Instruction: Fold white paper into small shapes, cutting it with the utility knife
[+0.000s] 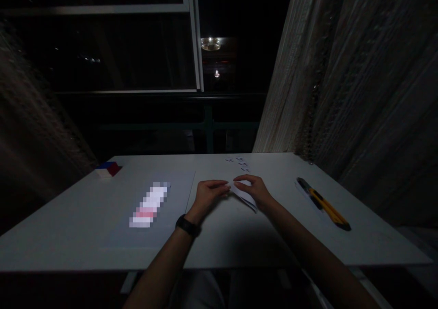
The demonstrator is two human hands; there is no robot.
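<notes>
A folded piece of white paper [247, 198] is held up a little over the middle of the white table [219, 240]. My right hand [255, 191] grips its upper edge between thumb and fingers. With thumb and fingertips pinched together, my left hand [209, 195] holds the paper's left tip; a dark band is on that wrist. The folded layers part slightly at the paper's lower right end. Just beyond my hands lie several small pieces with dark marks [242, 164], too dim to name.
On the right lies a yellow and black utility knife [325, 204]. A lit, pixelated phone-like screen [150, 204] rests on a pale sheet [183, 186] at left. A blue, red and white cube [107, 169] sits at the far left edge. Curtains [284, 81] hang behind the table.
</notes>
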